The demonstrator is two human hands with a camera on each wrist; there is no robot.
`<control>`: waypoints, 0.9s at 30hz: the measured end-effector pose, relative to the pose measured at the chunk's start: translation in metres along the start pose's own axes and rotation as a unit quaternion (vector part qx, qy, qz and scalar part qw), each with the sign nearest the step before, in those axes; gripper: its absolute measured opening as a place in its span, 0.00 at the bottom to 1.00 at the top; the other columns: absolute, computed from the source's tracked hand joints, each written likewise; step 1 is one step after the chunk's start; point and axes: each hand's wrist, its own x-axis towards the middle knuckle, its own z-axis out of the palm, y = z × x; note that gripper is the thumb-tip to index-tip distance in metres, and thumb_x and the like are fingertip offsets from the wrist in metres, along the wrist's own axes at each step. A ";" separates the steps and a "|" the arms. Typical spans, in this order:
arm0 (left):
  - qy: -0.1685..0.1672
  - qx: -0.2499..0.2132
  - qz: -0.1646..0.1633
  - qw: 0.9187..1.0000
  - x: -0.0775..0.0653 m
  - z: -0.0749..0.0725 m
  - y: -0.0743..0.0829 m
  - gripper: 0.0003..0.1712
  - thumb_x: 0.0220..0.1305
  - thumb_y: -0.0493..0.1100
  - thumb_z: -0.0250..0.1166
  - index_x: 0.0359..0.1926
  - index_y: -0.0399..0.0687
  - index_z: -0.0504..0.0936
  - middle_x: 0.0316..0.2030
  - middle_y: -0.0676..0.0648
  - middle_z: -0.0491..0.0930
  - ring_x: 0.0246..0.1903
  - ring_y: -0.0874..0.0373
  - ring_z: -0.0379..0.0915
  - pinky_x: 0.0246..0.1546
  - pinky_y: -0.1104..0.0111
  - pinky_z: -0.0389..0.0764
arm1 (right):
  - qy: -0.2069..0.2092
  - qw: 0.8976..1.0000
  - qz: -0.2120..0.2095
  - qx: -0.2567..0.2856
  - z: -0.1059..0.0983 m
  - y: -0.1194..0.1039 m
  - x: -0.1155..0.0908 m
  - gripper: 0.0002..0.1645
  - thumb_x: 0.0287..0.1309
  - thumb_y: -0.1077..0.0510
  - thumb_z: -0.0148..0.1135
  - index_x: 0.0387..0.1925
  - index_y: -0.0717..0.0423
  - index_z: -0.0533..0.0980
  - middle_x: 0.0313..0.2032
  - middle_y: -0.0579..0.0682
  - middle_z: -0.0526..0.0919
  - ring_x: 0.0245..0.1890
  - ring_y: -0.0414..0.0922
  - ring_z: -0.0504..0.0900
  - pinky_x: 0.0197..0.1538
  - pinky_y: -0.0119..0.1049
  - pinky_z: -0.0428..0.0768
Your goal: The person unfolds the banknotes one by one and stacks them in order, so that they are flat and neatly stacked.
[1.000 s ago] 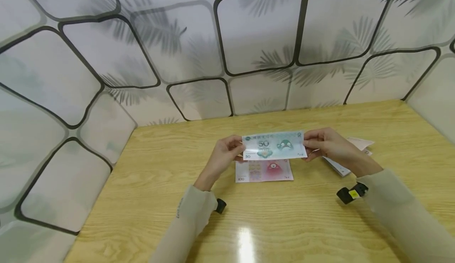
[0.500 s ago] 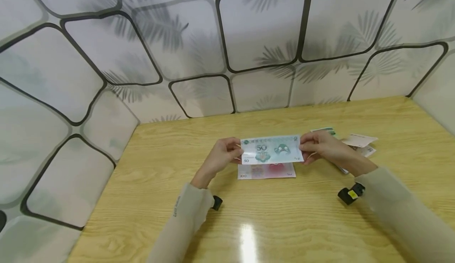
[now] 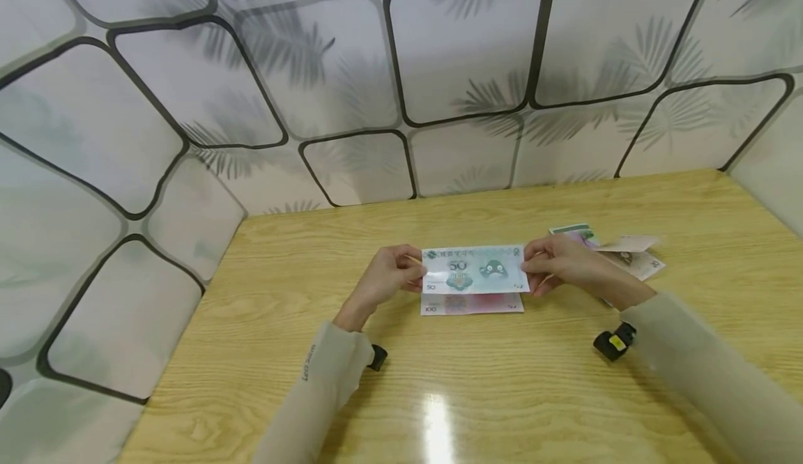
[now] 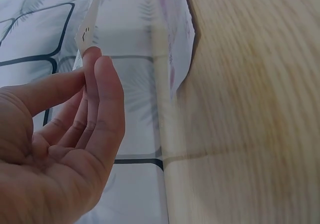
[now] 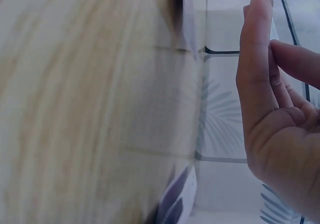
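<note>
Two hands, one green note point(image 3: 472, 270) between them: left hand point(image 3: 390, 279) has its left end pinched thumb-to-fingers, right hand point(image 3: 561, 263) pinches the right end the same way. It's held up off the bench point(image 3: 282, 297). One pink note point(image 3: 470, 304) sits below it, and there's a loose pile point(image 3: 641, 266) by the right wrist, can't count that one. Green reads "50" more than once, pink reads "100". Pink's top half is covered by the green, the pile's partly behind the right hand, and the lettering on the left sleeve point(image 3: 314, 373) is too small to read.
</note>
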 end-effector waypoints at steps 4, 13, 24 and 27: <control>0.007 0.011 -0.011 1.000 0.000 -0.001 -0.002 0.11 0.70 0.29 0.62 0.51 0.29 0.79 0.35 0.38 0.84 0.32 0.49 0.83 0.36 0.59 0.88 | -0.020 1.000 0.008 0.007 0.001 0.005 0.004 0.07 0.73 0.67 0.54 0.38 0.70 0.69 0.26 0.58 0.82 0.26 0.45 0.84 0.35 0.41 0.88; -0.004 0.032 -0.039 0.999 0.002 0.000 -0.006 0.14 0.68 0.28 0.63 0.54 0.26 0.78 0.34 0.38 0.84 0.28 0.54 0.83 0.34 0.64 0.88 | -0.029 0.999 0.026 0.012 0.002 0.005 0.009 0.04 0.71 0.70 0.52 0.41 0.71 0.70 0.24 0.55 0.82 0.24 0.44 0.84 0.32 0.40 0.88; 0.000 0.053 -0.054 0.997 0.006 0.004 -0.006 0.19 0.68 0.27 0.63 0.59 0.25 0.76 0.36 0.38 0.85 0.29 0.53 0.84 0.34 0.64 0.88 | -0.041 0.998 0.039 -0.006 0.001 0.003 0.011 0.03 0.71 0.71 0.51 0.39 0.70 0.69 0.24 0.57 0.82 0.25 0.45 0.84 0.32 0.39 0.88; -0.008 0.054 -0.060 0.997 0.007 0.004 -0.007 0.20 0.68 0.26 0.62 0.60 0.25 0.75 0.37 0.38 0.85 0.29 0.54 0.83 0.34 0.65 0.88 | -0.047 0.998 0.044 -0.006 0.001 0.006 0.011 0.03 0.71 0.71 0.50 0.39 0.71 0.69 0.24 0.57 0.82 0.25 0.45 0.85 0.32 0.38 0.88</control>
